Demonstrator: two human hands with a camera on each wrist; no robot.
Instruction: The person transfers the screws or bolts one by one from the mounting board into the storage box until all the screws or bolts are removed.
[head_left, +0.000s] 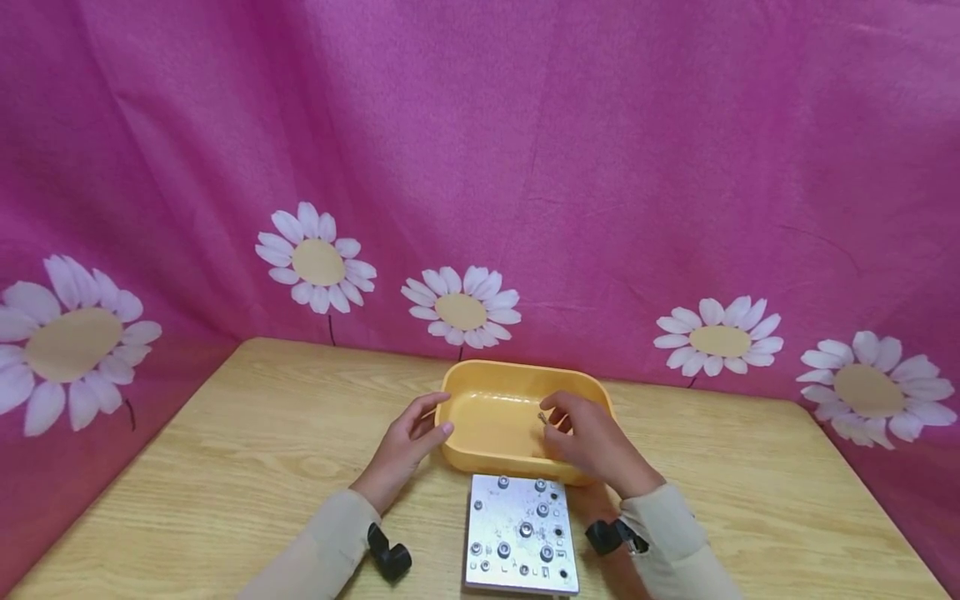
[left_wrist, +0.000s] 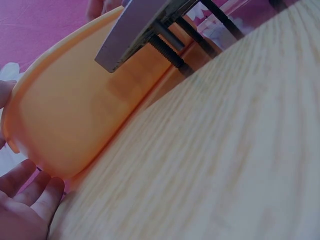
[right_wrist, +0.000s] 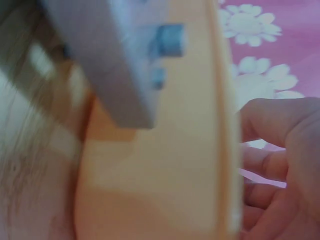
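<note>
A yellow plastic basin (head_left: 517, 465) stands on the table. My left hand (head_left: 401, 450) holds its left end, the thumb at the rim and the other fingers curled along the outside wall, as the left wrist view shows. Over the basin's right half, my right hand (head_left: 588, 435) pinches a small metal screw (head_left: 542, 418) between thumb and fingertips. In the right wrist view that hand's fingertips are hidden behind the basin wall (right_wrist: 165, 185). Just in front of the basin is a metal plate (head_left: 517, 508) with several socket-head screws and some bare holes.
Threaded bolts (left_wrist: 167, 51) stick out below the plate and hold it above the wooden table (head_left: 300, 433). A pink curtain (head_left: 585, 167) with white flowers hangs behind the table and at its sides. Black wrist cameras (head_left: 390, 554) sit at both sleeves.
</note>
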